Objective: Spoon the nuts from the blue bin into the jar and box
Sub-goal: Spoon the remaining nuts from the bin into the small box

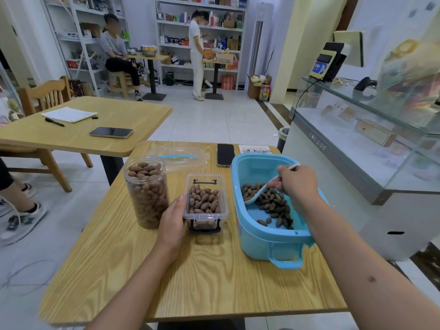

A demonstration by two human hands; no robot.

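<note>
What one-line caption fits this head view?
Right hand digs spoon into bin of nuts; left hand steadies box beside jar.

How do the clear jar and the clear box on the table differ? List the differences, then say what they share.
The jar is tall and round; the box is low and rectangular. The jar stands free and untouched; the left hand rests against the box's side. The jar is filled nearly to its top, and the box is also nearly full. Both are see-through, lidless and hold brown nuts.
</note>
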